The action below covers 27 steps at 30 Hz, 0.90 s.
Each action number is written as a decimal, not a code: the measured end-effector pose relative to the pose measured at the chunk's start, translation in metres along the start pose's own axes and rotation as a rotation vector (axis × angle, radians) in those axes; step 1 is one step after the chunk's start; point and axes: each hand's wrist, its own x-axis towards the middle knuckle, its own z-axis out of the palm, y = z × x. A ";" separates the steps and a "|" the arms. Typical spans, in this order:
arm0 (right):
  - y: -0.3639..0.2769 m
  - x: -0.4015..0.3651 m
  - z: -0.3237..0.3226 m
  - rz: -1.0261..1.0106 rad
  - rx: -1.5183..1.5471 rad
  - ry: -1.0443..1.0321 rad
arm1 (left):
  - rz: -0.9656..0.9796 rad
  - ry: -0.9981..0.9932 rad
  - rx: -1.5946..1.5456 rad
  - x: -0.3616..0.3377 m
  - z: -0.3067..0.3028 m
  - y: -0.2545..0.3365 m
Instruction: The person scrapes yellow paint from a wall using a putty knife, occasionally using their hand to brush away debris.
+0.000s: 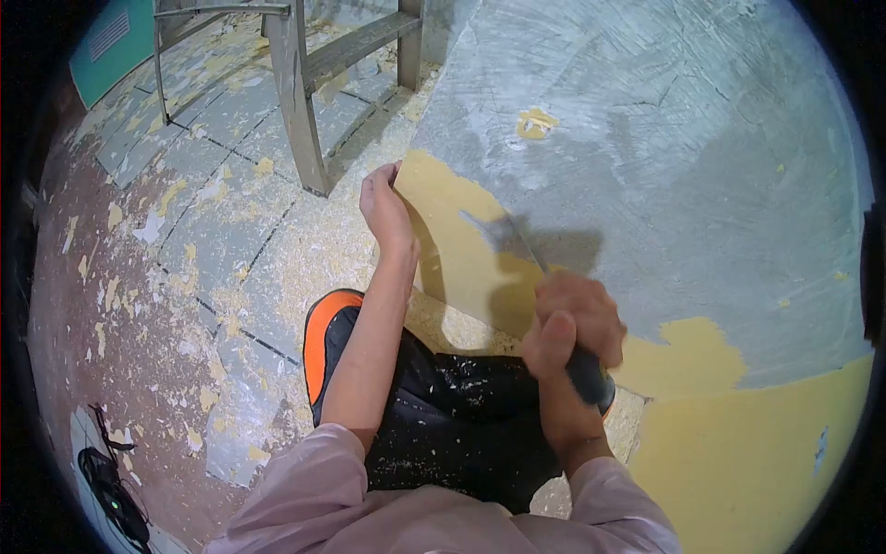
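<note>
My right hand is wrapped round the dark handle of a scraper. Its thin blade reaches up and left against the wall, at the border of yellow paint and bare grey surface. Slight motion blur softens this hand. At the wall's left edge, my left hand has its fingers bent round the corner; their tips are partly hidden. A small yellow patch remains higher up amid the grey, and a broad yellow area covers the lower right.
A worn wooden stand has its legs on the tiled floor, which is strewn with paint flakes. My orange-and-black shoe is near the wall's base. Black cable and a device lie lower left; a green panel stands upper left.
</note>
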 end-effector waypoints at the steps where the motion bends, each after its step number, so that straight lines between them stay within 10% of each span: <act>1: 0.000 -0.001 -0.005 -0.099 0.139 0.000 | 0.017 0.005 0.022 0.002 0.002 0.001; 4: -0.008 -0.006 -0.004 -0.240 0.389 0.069 | -0.003 0.005 -0.018 0.002 -0.001 0.001; 6: 0.007 0.002 0.010 -0.127 -0.116 0.022 | 0.007 0.013 0.010 0.001 -0.001 0.003; 12: -0.013 -0.007 -0.004 -0.378 0.430 0.098 | 0.007 0.009 0.014 0.003 0.000 0.002; 16: -0.011 0.008 -0.005 -0.261 -0.215 -0.292 | 0.024 0.003 0.031 0.001 0.002 0.002; 19: -0.012 -0.009 -0.004 -0.343 0.397 0.013 | 0.000 0.023 0.018 0.001 0.001 0.004; 22: -0.016 0.009 -0.001 -0.185 -0.206 -0.290 | 0.008 0.010 0.027 0.001 0.001 0.003; 27: -0.011 0.005 -0.001 -0.223 -0.114 -0.330 | 0.000 0.001 0.003 0.007 -0.005 -0.001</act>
